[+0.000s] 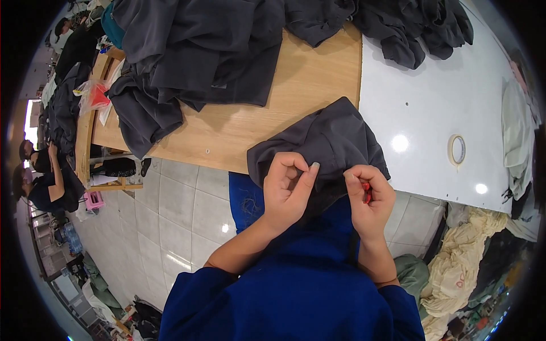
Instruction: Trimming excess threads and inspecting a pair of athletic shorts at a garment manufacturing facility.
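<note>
Charcoal garment (327, 142) pinched in my left hand (287, 190); right hand (369, 199) grips a small red tool (367, 192) — one slip could nick the fabric.

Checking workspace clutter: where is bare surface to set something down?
Free: white tabletop between the dark garment in both hands and the tape roll; wood tabletop ahead of it. Crowded: grey fabric pile at the far edge.
</note>
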`<state>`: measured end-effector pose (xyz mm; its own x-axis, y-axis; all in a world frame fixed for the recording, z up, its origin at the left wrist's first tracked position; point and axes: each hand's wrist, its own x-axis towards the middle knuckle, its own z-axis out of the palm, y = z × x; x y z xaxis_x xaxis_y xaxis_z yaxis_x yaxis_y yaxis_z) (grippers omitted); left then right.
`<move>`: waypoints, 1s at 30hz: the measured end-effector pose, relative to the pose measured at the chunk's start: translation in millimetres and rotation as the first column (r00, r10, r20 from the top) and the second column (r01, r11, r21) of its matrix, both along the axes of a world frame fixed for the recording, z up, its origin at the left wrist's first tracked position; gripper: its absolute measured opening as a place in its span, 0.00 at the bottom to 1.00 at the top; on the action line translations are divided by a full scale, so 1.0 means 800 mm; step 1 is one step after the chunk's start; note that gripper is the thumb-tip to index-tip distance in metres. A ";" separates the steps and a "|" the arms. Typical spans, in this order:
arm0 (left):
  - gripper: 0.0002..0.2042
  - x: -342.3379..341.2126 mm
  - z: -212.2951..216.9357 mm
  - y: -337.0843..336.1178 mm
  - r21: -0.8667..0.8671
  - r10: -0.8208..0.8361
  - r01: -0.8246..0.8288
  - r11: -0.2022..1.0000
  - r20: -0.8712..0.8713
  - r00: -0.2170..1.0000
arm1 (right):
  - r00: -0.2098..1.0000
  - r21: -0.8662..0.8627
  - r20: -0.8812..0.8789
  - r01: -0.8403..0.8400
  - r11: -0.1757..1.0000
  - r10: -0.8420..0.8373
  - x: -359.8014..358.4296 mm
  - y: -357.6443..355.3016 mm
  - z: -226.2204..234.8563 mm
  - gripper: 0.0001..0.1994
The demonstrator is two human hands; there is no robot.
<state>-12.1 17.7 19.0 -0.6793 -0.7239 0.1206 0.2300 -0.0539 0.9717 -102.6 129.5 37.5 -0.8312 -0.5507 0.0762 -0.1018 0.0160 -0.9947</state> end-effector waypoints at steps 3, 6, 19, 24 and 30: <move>0.08 0.000 0.001 0.000 0.026 0.004 -0.004 1.000 -0.001 1.000 | 0.996 0.063 -0.086 -0.013 0.998 0.018 0.001 0.000 0.000 0.08; 0.08 0.001 0.000 0.003 -0.027 0.003 -0.003 1.000 0.002 1.000 | 0.995 0.105 -0.096 0.003 0.994 0.007 0.003 -0.011 0.004 0.08; 0.08 0.004 0.001 -0.007 0.049 -0.001 0.002 0.999 -0.010 1.000 | 0.845 0.160 -0.205 -0.469 0.869 0.494 -0.016 0.010 0.026 0.09; 0.10 0.006 0.004 -0.013 0.119 -0.032 0.035 0.992 -0.029 0.999 | 0.896 0.319 -0.425 0.014 0.948 0.130 -0.013 0.001 0.018 0.12; 0.13 0.006 0.013 -0.026 0.163 -0.071 0.061 0.985 0.056 0.996 | 0.836 0.241 -0.506 -0.100 0.965 0.213 -0.025 -0.002 0.000 0.08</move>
